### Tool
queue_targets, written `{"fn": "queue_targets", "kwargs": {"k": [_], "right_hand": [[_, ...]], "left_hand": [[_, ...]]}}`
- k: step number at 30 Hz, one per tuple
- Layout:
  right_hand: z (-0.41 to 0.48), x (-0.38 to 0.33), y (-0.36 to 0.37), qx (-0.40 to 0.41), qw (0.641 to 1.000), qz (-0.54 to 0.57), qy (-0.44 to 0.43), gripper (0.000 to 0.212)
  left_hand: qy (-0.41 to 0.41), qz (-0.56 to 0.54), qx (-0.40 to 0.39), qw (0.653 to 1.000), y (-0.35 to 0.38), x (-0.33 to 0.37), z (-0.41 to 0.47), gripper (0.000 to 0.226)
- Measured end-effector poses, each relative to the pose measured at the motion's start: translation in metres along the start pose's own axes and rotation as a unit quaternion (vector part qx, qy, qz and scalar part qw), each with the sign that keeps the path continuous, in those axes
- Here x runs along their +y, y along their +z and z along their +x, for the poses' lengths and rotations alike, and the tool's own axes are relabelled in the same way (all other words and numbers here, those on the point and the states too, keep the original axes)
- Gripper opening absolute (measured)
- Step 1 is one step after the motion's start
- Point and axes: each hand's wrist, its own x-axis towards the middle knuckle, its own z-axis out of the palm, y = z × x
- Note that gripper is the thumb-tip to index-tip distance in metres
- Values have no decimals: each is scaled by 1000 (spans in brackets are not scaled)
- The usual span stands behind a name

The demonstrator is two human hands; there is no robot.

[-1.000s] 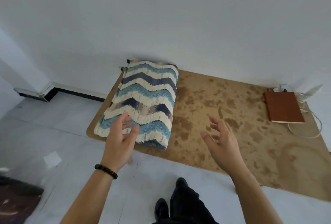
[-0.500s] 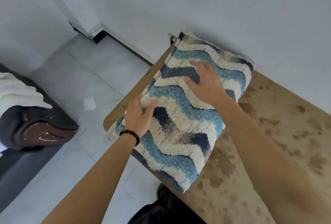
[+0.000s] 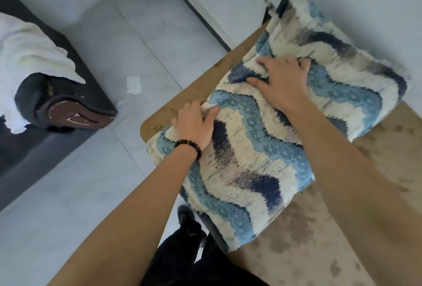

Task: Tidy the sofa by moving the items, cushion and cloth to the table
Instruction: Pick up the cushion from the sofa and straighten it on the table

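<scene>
Left hand (image 3: 194,123) and right hand (image 3: 283,80) grip the wavy blue cloth (image 3: 251,160) (fingers curled into it) on the brown surface (image 3: 296,251).

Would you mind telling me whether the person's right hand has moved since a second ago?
Yes. The right hand went leftward, from above the bare stained brown wooden table onto the blue-and-cream wavy-patterned folded cloth.
</scene>
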Motion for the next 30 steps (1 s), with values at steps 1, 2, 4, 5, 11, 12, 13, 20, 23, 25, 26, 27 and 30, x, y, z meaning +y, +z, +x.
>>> {"fn": "queue_targets", "kwargs": {"k": [1,2,4,5,11,12,13,20,23,25,26,27,30], "right_hand": [[-4,-4,-8,8,1000,20,8,59],[-10,-6,-17,23,998,54,20,54],[-31,-10,-40,74,986,145,36,46],[-46,-13,-53,109,976,187,38,43],[-143,-93,-95,197,924,328,29,33],[-155,-116,-98,185,915,358,25,36],[-166,-139,-98,178,906,383,18,38],[-275,-339,-78,150,861,473,-108,27],[-326,-441,-67,119,847,485,-182,22],[-358,-504,-64,74,840,487,-229,16],[-372,-533,-64,47,835,486,-251,14],[-384,-559,-64,26,829,486,-275,13],[-409,-627,-61,-20,820,467,-329,11]], "left_hand": [[0,-21,15,1000,-5,4,-5,38],[5,-48,27,998,-11,8,-13,33],[31,-128,52,990,-26,12,-37,25],[49,-168,68,982,-35,11,-52,21],[181,-187,174,950,-116,-50,-125,15],[189,-175,189,948,-134,-67,-133,15],[196,-156,206,946,-152,-87,-141,16],[196,14,348,917,-280,-276,-259,16],[133,47,403,904,-314,-369,-324,14],[81,49,439,894,-334,-424,-365,14],[56,51,455,887,-343,-448,-384,14],[34,52,471,880,-351,-471,-400,15],[-10,55,504,862,-372,-527,-435,15]]}}
